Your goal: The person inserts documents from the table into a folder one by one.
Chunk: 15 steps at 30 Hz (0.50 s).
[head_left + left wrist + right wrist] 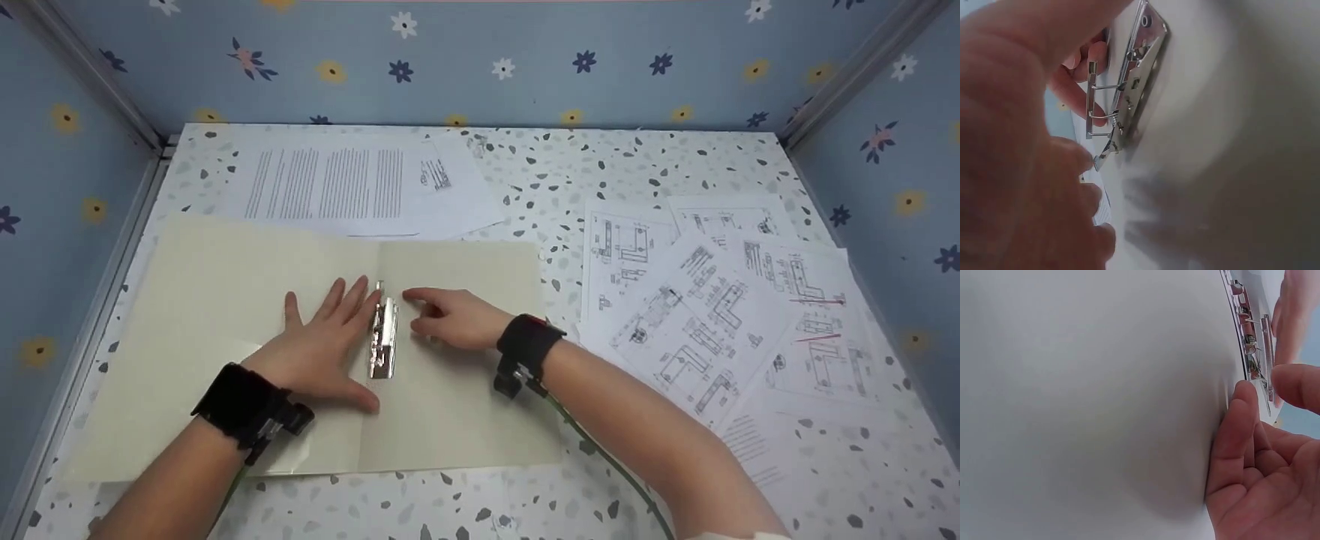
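A cream file folder lies spread flat on the table, with a shiny metal binder clip fixed beside its fold. In the left wrist view, the clip's bar stands off the base on thin metal prongs. My left hand rests with spread fingers on the left cover, its fingertips right at the clip and its thumb reaching below it. Across the clip, my right hand holds nothing; its index finger points toward the clip's upper end and the other fingers are loosely bent. In the right wrist view, its fingertips are close to the clip's end.
Behind the folder lie printed text sheets, partly under its upper edge. Overlapping sheets of technical drawings spread over the right side, some with red marks. Flowered panels border the speckled table at the back and sides.
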Tool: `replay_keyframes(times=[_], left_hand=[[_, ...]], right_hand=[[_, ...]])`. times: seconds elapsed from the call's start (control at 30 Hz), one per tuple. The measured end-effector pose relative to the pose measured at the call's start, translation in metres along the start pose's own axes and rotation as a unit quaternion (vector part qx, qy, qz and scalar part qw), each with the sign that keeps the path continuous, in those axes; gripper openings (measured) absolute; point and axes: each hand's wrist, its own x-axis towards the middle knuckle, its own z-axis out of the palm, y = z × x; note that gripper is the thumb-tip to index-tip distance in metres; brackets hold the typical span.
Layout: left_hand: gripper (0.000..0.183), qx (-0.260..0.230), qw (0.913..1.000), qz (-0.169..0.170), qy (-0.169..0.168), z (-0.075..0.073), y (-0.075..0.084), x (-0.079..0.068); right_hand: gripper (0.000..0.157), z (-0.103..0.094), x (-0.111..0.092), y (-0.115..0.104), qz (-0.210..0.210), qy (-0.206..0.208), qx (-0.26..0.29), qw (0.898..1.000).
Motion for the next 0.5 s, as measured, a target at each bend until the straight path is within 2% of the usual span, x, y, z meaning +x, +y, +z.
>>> replay_keyframes(times=[0.13,0.3,0.5], left_hand=[[0.153,0.021,0.9993,-0.013,-0.028,0.004,0.001,0.002],[0.156,0.036,0.9982,-0.025,-0.041,0.008,0.004,0.005],[0.158,0.015,0.9984,-0.038,-0.039,0.01,0.006,0.008]], right_hand=[[0.058,0.001,-0.001,0.002,-0.001,0.003,0.016,1.0],[0.056,-0.001,-0.004,0.004,0.003,0.013,0.039,0.999],[0.054,-0.015,-0.014,0.012,0.0,0.033,0.063,0.997]])
